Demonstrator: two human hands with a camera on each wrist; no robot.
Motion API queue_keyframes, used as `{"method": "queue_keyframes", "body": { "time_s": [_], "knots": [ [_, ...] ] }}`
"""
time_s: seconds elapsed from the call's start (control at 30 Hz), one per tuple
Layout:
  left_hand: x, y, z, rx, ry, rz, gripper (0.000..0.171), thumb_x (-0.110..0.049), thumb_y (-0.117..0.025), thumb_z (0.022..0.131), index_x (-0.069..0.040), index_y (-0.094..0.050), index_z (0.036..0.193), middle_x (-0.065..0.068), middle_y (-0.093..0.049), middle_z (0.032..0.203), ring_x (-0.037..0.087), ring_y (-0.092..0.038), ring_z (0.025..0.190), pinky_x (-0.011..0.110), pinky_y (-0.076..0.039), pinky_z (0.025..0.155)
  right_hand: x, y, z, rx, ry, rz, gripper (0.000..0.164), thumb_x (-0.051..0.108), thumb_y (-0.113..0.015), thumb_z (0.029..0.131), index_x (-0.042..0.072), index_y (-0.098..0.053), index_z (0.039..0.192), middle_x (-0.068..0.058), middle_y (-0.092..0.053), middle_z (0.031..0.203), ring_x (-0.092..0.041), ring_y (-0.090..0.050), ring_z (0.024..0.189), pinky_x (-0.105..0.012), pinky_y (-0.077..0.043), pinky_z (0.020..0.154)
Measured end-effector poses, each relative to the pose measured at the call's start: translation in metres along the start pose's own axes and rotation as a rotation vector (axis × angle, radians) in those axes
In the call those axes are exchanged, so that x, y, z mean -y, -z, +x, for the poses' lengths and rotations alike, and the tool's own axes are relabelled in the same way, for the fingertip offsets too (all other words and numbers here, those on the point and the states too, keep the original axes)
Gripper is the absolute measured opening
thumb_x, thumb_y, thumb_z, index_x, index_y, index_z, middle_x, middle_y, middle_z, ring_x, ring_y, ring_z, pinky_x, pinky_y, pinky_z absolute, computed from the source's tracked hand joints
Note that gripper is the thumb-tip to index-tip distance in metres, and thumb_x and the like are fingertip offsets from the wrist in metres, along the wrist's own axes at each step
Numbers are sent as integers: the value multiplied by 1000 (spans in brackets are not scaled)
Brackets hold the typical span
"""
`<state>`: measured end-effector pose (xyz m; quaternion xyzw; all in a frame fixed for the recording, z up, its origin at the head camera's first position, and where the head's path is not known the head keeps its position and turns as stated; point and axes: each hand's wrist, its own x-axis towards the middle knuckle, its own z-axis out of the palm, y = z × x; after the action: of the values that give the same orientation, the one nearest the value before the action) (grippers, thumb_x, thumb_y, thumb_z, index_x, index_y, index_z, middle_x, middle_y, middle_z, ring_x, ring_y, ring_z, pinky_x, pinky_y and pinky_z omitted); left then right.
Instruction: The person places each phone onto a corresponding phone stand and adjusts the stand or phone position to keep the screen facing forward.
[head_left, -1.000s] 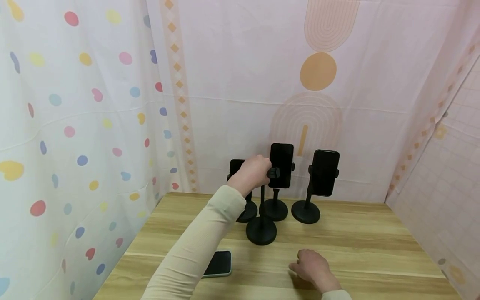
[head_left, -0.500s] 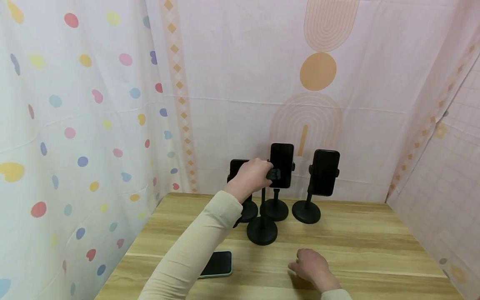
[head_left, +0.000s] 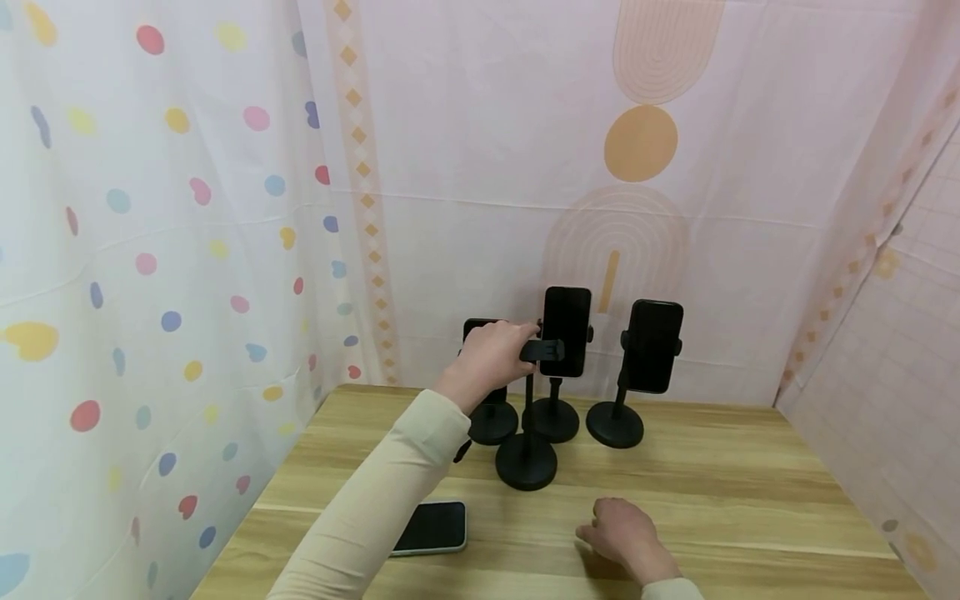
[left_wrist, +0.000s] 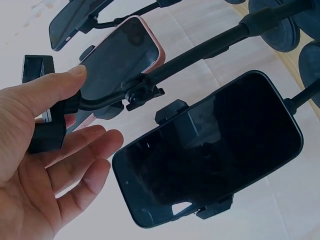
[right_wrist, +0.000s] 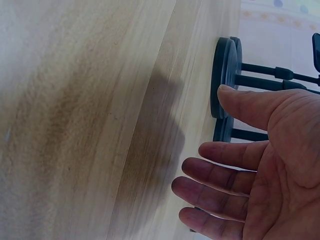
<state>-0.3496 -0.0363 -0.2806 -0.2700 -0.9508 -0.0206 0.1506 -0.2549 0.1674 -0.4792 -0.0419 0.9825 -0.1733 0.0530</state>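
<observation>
My left hand (head_left: 491,354) grips the clamp head (head_left: 543,350) of the front black phone stand (head_left: 527,462), which stands upright on its round base. In the left wrist view, the thumb and index finger of the left hand (left_wrist: 30,120) are around the black clamp (left_wrist: 49,137), while the other fingers are loosely bent. No phone sits in that clamp. Low over the tabletop, my right hand (head_left: 622,533) holds nothing; its fingers look relaxed in the right wrist view. A phone (head_left: 435,527) lies face up on the table, partly hidden by the left sleeve.
Behind the front stand are three more stands bearing phones: a left phone (head_left: 477,327) partly covered by my hand, a middle phone (head_left: 566,332) and a right phone (head_left: 654,346). The wooden table (head_left: 720,492) ends at a patterned curtain (head_left: 465,150).
My left wrist and forearm have shifted slightly left, and the clamp head has turned so more of it shows. The right hand has stayed put.
</observation>
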Motion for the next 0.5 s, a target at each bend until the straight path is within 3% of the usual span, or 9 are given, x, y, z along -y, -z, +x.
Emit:
{"method": "queue_keyframes", "body": {
  "time_s": [0.17, 0.33, 0.5],
  "knots": [
    [4, -1, -4, -22, 6, -15, 46, -36, -74, 90, -17, -63, 131, 1, -71, 106, 19, -67, 88, 37, -54, 68, 1, 0, -1, -3, 7, 5, 28, 29, -75, 87, 2, -67, 90, -7, -64, 85, -28, -63, 82, -47, -51, 75],
    [10, -3, -8, -56, 1, -65, 28, -30, -75, 90, -16, -68, 113, 1, -70, 95, 17, -64, 78, 36, -51, 68, 1, 0, -1, -4, 5, 7, 28, 29, -75, 86, 2, -67, 91, -7, -64, 86, -28, -63, 82, -47, -51, 75],
    [14, -4, -12, -75, -9, -105, 20, -28, -76, 90, -15, -68, 103, 0, -67, 87, 16, -61, 71, 35, -49, 64, 2, -1, -1, -9, 11, 6, 27, 29, -75, 86, 3, -67, 88, -7, -63, 84, -28, -62, 80, -47, -51, 73]
  ]
}}
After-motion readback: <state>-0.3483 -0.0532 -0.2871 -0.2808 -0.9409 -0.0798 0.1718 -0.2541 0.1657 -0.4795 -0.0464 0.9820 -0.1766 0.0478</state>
